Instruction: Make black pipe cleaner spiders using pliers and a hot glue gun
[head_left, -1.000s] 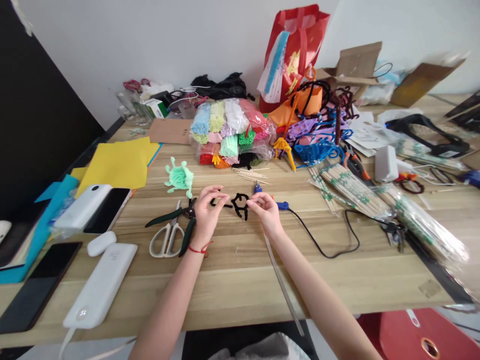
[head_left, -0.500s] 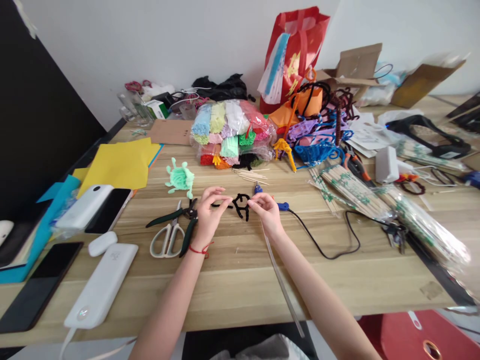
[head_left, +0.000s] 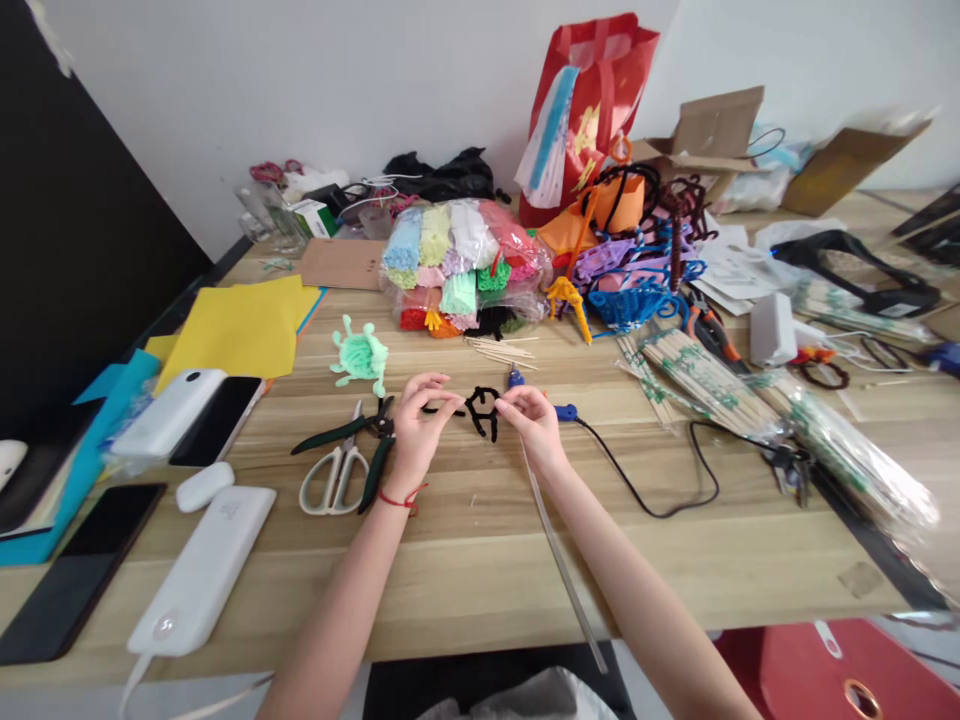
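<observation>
Between my two hands is a small shape bent from black pipe cleaner (head_left: 484,412), held just above the wooden table. My left hand (head_left: 424,420) pinches its left end, where a stem sticks out. The fingertips of my right hand (head_left: 531,422) grip its right side. Behind my right hand lies a blue glue gun (head_left: 516,377), partly hidden, with a long clear glue stick (head_left: 566,560) trailing toward the table's front edge. To the left of my left hand are white-handled scissors (head_left: 336,480) and green-handled pruning shears (head_left: 379,445). A mint green pipe-cleaner figure (head_left: 360,356) sits beyond them.
A bag of coloured pipe cleaners (head_left: 465,265) and loose wooden sticks (head_left: 501,351) lie ahead. Wrapped stick bundles (head_left: 712,385) and a black cord (head_left: 637,495) are on the right. Phones and a white power bank (head_left: 202,575) lie left. A red bag (head_left: 592,110) stands behind.
</observation>
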